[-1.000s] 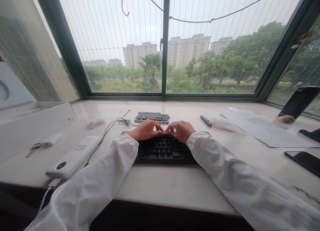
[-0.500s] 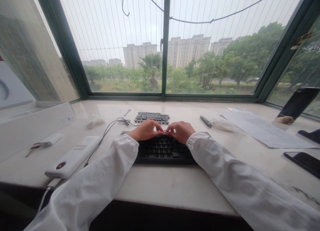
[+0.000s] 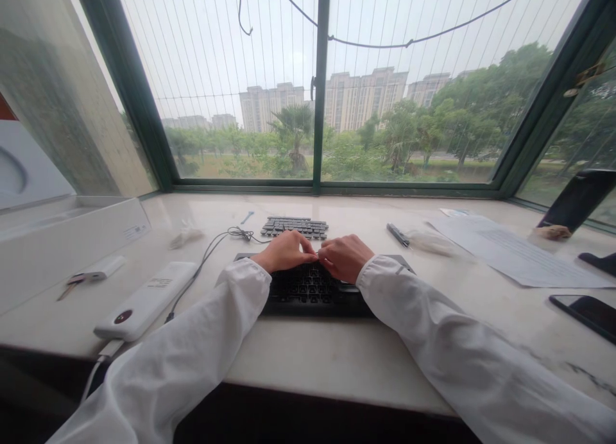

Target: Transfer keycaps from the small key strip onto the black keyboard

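Observation:
A black keyboard (image 3: 308, 291) lies on the pale stone ledge (image 3: 337, 354) in front of me. Both my hands hover over its far rows, fingertips meeting in the middle. My left hand (image 3: 283, 251) is curled, thumb and fingers pinched toward the right hand. My right hand (image 3: 344, 258) is curled too, knuckles up, its fingers pressed against the left hand's. Whatever sits between the fingertips is hidden. A flat batch of loose dark keycaps (image 3: 294, 226) lies just beyond the hands.
A white power bank (image 3: 147, 299) with a cable (image 3: 206, 251) lies at left, beside a white box (image 3: 72, 239) and a key (image 3: 72, 283). A black pen-like tool (image 3: 397, 234), papers (image 3: 510, 248) and a dark phone (image 3: 587, 309) lie at right. Window glass stands behind.
The hands stay joined over the keyboard. My right hand has turned and drawn slightly nearer to the left one. The camera has shifted a little.

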The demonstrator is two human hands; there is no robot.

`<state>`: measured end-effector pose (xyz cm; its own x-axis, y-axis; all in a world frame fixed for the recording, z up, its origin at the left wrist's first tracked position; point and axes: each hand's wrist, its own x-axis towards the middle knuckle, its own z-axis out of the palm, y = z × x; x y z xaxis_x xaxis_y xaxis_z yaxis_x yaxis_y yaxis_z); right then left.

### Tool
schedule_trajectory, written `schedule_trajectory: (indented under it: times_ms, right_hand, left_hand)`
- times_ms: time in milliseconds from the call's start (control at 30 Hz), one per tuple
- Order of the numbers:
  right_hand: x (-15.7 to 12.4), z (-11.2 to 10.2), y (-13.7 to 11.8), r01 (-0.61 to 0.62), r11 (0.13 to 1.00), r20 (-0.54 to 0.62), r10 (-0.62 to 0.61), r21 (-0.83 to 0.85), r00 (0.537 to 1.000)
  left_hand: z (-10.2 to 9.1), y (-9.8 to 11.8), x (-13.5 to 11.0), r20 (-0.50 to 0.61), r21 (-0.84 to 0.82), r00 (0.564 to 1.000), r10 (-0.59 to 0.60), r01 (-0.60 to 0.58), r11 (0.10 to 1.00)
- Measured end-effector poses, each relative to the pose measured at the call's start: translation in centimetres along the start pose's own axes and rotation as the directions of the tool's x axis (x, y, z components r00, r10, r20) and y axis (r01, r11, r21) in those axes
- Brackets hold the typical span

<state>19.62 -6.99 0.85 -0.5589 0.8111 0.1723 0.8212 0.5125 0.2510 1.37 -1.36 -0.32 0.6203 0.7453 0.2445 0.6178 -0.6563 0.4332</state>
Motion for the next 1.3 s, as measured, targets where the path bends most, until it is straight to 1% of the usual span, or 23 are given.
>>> schedule_trajectory:
  times_ms: [100,233,400,500,567,667,733,800,867,933,1000,1067,1133,1200,1233,1300]
  right_hand:
    - [0.1,-0.5,0.0,0.044,0.999,0.012,-0.043,-0.016,0.999]
    - [0.3,-0.9,0.1,0.087,0.996,0.017,-0.087,-0.012,0.996]
    - [0.3,-0.8,0.1,0.07,0.998,0.053,-0.07,0.0,0.996]
    - [0.1,-0.4,0.5,0.062,0.998,0.046,-0.064,0.032,0.997]
    - [-0.1,0.1,1.0,0.057,0.994,0.021,-0.059,0.089,0.998]
    - [-0.5,1.0,1.8,0.02,0.98,-0.049,-0.011,0.197,0.999]
    - [-0.6,1.4,2.3,-0.013,0.971,-0.108,0.039,0.237,0.993]
    - [-0.7,1.5,2.7,-0.053,0.968,-0.161,0.094,0.244,0.983]
    - [-0.7,1.3,3.0,-0.092,0.966,-0.21,0.145,0.241,0.967]
    - [-0.7,1.1,3.0,-0.122,0.962,-0.253,0.185,0.244,0.95]
    - [-0.7,1.0,2.8,-0.141,0.957,-0.275,0.212,0.255,0.938]
    - [-0.6,1.2,2.4,-0.119,0.954,-0.263,0.194,0.275,0.945]
    - [-0.5,1.5,2.0,-0.05,0.956,-0.206,0.113,0.288,0.972]
    - [-0.4,1.6,1.8,0.013,0.958,-0.15,0.032,0.288,0.988]
    - [-0.5,1.5,1.8,0.025,0.958,-0.142,0.017,0.284,0.99]
    - [-0.6,1.3,1.9,0.007,0.959,-0.169,0.043,0.285,0.985]
  left_hand:
    - [0.2,0.3,0.0,-0.006,0.044,0.999,-0.04,0.04,0.998]
    - [0.4,0.5,0.0,-0.009,0.079,0.998,-0.064,0.064,0.995]
    - [0.5,0.7,0.0,-0.024,0.1,0.999,-0.037,0.039,0.994]
    - [0.5,0.7,0.0,-0.023,0.095,1.0,-0.021,0.023,0.995]
    - [0.5,0.6,0.0,-0.023,0.084,1.0,-0.02,0.022,0.996]
    - [0.2,0.1,0.1,-0.032,0.03,0.999,-0.003,0.003,1.0]
    - [-0.1,-0.4,0.2,-0.083,0.013,0.997,0.002,-0.001,1.0]
    - [-0.5,-0.8,0.3,-0.17,0.052,0.985,-0.016,0.026,0.998]
    - [-0.8,-1.0,0.2,-0.241,0.127,0.969,-0.045,0.078,0.989]
    - [-0.9,-1.0,0.1,-0.267,0.198,0.961,-0.07,0.126,0.972]
    - [-0.9,-1.0,-0.1,-0.269,0.244,0.959,-0.085,0.153,0.958]
    - [-0.9,-1.0,-0.2,-0.268,0.272,0.959,-0.087,0.162,0.949]
    - [-0.8,-1.1,-0.2,-0.27,0.294,0.959,-0.083,0.164,0.942]
    - [-0.8,-1.4,-0.1,-0.272,0.309,0.959,-0.082,0.167,0.936]
    - [-0.8,-1.5,-0.1,-0.274,0.313,0.958,-0.084,0.171,0.934]
    - [-0.8,-1.6,-0.1,-0.274,0.318,0.957,-0.092,0.18,0.931]
